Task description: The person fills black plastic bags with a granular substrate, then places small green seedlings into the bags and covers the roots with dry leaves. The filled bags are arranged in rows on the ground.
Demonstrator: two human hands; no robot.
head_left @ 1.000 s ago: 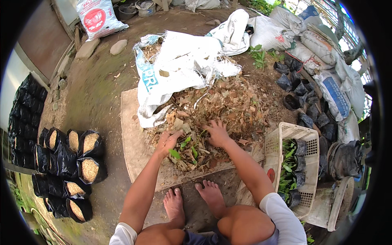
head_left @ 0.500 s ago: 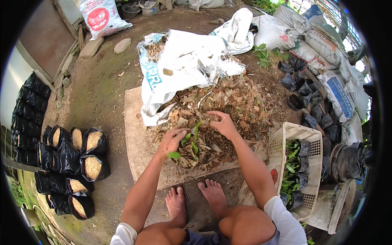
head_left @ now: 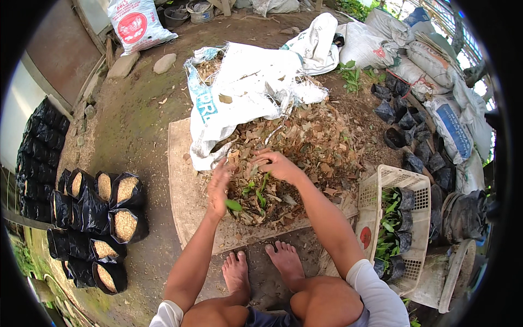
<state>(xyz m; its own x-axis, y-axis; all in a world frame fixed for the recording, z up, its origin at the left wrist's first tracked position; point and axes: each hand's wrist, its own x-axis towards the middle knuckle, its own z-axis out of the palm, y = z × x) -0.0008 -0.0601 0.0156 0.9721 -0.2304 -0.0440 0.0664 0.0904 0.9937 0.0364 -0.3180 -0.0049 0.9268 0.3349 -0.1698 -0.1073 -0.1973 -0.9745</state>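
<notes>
A heap of dry brown leaf litter [head_left: 316, 141] lies on a tan woven mat [head_left: 180, 180]. At its left edge my left hand [head_left: 219, 188] is raised with fingers stretched out, slightly blurred, holding nothing I can see. Over the middle of the heap, my right hand [head_left: 280, 166] points its spread fingers toward the left one; nothing shows in its grasp. A small green-leaved seedling [head_left: 261, 197] stands in the litter between and below the hands. The container around its base, if any, is hidden by leaves. A torn white woven sack [head_left: 245, 82] spills onto the heap's far side.
Black plastic bags [head_left: 125, 224] filled with pale husks stand at left. A cream plastic crate [head_left: 419, 199] at right holds potted seedlings. Empty-looking black pots [head_left: 406, 117] and stacked white sacks [head_left: 436, 65] lie beyond it. My bare feet [head_left: 235, 275] rest before the mat.
My left hand has risen away from the seedling, fingers pointing up. My right hand has shifted left, and the clump of leaf litter at its fingers is no longer seen there.
</notes>
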